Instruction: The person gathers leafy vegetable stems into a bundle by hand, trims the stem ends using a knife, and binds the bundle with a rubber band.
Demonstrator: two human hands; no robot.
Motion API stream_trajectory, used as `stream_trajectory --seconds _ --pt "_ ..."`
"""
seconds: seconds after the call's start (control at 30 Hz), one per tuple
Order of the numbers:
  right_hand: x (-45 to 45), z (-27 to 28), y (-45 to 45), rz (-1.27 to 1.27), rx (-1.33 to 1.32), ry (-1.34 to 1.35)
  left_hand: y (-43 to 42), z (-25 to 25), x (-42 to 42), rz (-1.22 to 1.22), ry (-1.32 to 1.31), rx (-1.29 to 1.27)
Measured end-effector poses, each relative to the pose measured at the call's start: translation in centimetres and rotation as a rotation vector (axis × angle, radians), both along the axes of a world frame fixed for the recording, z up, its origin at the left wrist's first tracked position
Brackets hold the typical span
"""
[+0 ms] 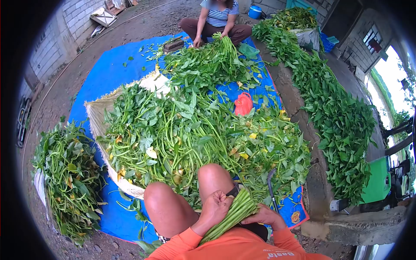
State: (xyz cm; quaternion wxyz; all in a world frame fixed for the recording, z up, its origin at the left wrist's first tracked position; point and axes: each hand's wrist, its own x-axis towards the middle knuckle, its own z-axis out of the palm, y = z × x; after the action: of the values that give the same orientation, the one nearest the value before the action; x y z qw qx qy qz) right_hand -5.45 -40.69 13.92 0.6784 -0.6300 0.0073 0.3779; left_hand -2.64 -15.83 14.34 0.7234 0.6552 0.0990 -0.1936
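Observation:
A bundle of green leafy-vegetable stems (238, 212), cut ends together, lies slanted across my lap. My right hand (262, 215) is closed around its right side. On its left side my left hand (216, 209) is closed in a pinch against the stems; what its fingertips hold is too small to make out. Before my knees spreads a big heap of the same leafy stems (186, 134), partly on an opened pale sack (99, 117). A curved dark-bladed tool (271, 186), perhaps a sickle, lies right of the bundle. Rubber bands (295, 217) sit on the tarp's right corner.
A blue tarp (112, 63) covers the ground. Across it another person (221, 19) sits handling stems (224, 45). A red plastic bag (243, 104) lies mid-tarp. More greens stand in a sack (69, 182) at left and line a concrete ledge (338, 130) at right.

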Motion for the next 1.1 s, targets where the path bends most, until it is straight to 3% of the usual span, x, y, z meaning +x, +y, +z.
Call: stream_trajectory --seconds 0.07,0.1,0.2,0.23,0.37,0.47,0.6,0.67,0.7,0.8,0.83,0.9,0.93,0.97,1.0,1.03,1.1 --pt "-1.5 -5.7 -2.2 -0.269 0.211 0.192 0.1 -0.2 0.1 -0.017 0.012 0.013" --pt "-2.1 -8.4 -2.4 -0.524 0.610 0.241 0.1 -0.2 0.1 -0.024 0.017 0.019" --pt "-3.0 -9.6 -1.9 -0.905 0.921 0.355 0.1 0.3 0.1 -0.022 -0.008 0.047" --pt "-3.4 -9.7 -2.2 -0.818 1.085 0.510 0.0 -0.2 0.0 -0.020 0.001 0.049" --pt "-3.9 -4.5 -0.9 -0.377 1.329 0.527 -0.3 -0.6 0.0 -0.055 -0.013 0.143" --pt "-2.1 -1.4 -2.7 -0.273 1.217 0.273 -0.7 1.5 0.3 -0.041 0.015 0.143" --pt "-1.1 3.4 -3.0 -0.060 1.073 0.126 -0.4 2.8 0.2 -0.067 0.027 0.194" --pt "-1.6 5.1 -2.7 0.029 0.908 0.075 0.1 3.2 -0.2 -0.023 -0.122 0.212" --pt "-1.2 7.0 -2.4 0.197 0.689 0.003 0.4 3.4 -0.4 -0.004 -0.196 0.221" --pt "-1.1 11.2 -0.3 0.424 0.108 0.213 1.9 4.3 -1.0 -0.154 -0.490 0.162" --pt "-0.8 10.9 0.4 0.346 0.255 -0.106 2.6 4.2 -1.2 -0.283 -0.580 0.200" --pt "0.2 12.0 3.7 0.025 0.111 -0.597 2.8 4.7 -1.5 -0.431 -0.693 0.278" --pt "1.1 12.5 5.4 -0.011 0.112 -0.741 2.9 5.3 -1.5 -0.511 -0.751 0.317" --pt "2.0 13.0 7.1 -0.056 0.105 -0.885 2.9 7.5 -1.5 -0.653 -0.559 0.418" --pt "3.3 13.4 8.7 0.034 0.178 -0.930 2.7 4.4 -2.4 -0.491 -0.558 0.261" --pt "3.9 13.7 9.8 0.126 0.250 -0.973 2.3 -1.8 -3.9 -0.329 -0.553 0.103" --pt "3.3 14.9 10.9 0.159 0.157 -1.109 3.1 -4.6 -4.6 -0.220 -0.565 0.058"
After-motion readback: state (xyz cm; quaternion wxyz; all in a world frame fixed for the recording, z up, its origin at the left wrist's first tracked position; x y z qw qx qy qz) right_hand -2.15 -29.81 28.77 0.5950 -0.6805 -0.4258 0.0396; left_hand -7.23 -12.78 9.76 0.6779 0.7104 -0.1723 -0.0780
